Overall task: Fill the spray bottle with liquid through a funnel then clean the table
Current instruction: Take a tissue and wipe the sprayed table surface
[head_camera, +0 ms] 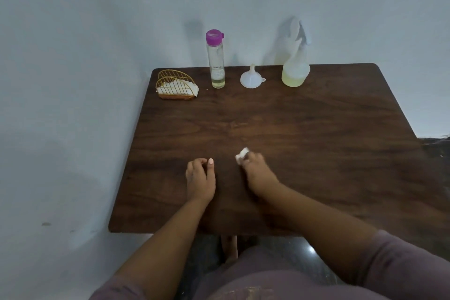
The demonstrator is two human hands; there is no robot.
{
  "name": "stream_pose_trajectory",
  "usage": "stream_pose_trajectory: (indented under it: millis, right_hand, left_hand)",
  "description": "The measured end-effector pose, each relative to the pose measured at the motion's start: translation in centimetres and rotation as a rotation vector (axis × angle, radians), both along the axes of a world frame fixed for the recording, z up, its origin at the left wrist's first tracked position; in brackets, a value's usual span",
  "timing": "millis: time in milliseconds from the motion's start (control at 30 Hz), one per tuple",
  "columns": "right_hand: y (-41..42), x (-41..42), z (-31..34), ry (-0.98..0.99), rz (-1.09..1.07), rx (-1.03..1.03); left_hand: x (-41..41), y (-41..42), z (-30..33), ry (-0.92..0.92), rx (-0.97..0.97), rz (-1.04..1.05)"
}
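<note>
Dim, soft light; shadows of the bottles fall toward eleven o'clock on the wall (97,19). Edges bow; detail is slightly blurred.

Right hand (258,173) pinches what looks like a tissue wad (242,154) on the table (316,129) (left hand (199,177) rests nearby, loosely curled).

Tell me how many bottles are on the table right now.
2. A tall clear bottle with a purple cap stands at the back, between the napkin holder and the funnel. The spray bottle stands at the back right.
</note>
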State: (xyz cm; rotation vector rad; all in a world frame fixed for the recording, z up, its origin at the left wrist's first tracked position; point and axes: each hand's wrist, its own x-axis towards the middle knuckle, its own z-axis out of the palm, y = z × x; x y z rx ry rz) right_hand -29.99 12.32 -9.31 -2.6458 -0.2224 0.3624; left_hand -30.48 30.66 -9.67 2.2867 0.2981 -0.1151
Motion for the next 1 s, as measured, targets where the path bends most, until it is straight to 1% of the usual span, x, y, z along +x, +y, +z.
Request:
stream_pose_trajectory:
  millis: [100,167,200,233,267,333,433,500,567,633,700,733,767,800,867,933,1000]
  right_hand:
    - [2.9,-3.3,0.1,0.019,0.294,-0.029]
    - [2.9,-5.4,0.6,-0.004,0.48,-0.076]
    - [2.0,-6.2,0.9,-0.008,0.541,-0.098]
    - [0.8,-6.7,0.9,-0.037,0.556,-0.098]
    - [-0.7,-7.0,0.6,-0.075,0.514,-0.083]
    - [-4.3,-7.3,0.1,-0.085,0.298,-0.07]
    - [-8.2,-8.0,0.1,-0.058,-0.075,-0.171]
    - [-8.5,-9.0,0.7,-0.017,-0.246,-0.25]
    - [-7.4,-10.1,1.0,0.025,-0.265,-0.3]
    - [-5.6,-11.0,1.3,0.104,-0.212,-0.263]
    - [-3.3,-11.6,1.8,0.156,-0.129,-0.157]
    - [-2.4,-11.7,2.0,0.171,-0.105,-0.067]
    - [-1.7,-11.7,2.3,0.182,-0.113,0.045]
    - [-1.4,-11.5,2.5,0.216,-0.181,0.159]
    - [-1.9,-10.6,2.7,0.319,-0.454,0.411]
    - [-3.4,-9.6,3.2,0.408,-0.763,0.717]
    - [-5.6,-8.7,4.3,0.425,-0.962,1.005]
  left_hand:
    - [-2.5,-0.2,0.3,-0.009,0.014,0.006]
    - [-4.0,-0.3,0.3,-0.013,0.026,0.015]
    - [-4.9,-0.3,0.4,-0.008,0.029,0.017]
    - [-5.7,-0.4,0.4,0.001,0.032,0.017]
    - [-6.5,-0.5,0.5,0.013,0.034,0.014]
    - [-8.0,-1.1,0.4,0.029,0.036,0.003]
    - [-9.7,-2.4,0.7,0.028,0.06,-0.057]
    - [-10.1,-3.2,0.9,0.035,0.075,-0.125]
    - [-10.1,-3.9,1.3,0.057,0.088,-0.204]
    - [-9.6,-4.7,1.6,0.076,0.153,-0.292]
    - [-8.9,-5.3,1.7,0.076,0.223,-0.374]
    - [-8.5,-5.7,1.8,0.074,0.231,-0.404]
    - [-7.9,-6.0,1.9,0.07,0.219,-0.416]
    - [-7.3,-6.4,2.0,0.069,0.191,-0.411]
    - [-6.3,-7.2,2.2,0.086,0.119,-0.376]
    - [-5.5,-8.0,2.4,0.094,0.056,-0.352]
    - [-4.7,-8.8,2.6,0.077,0.021,-0.364]
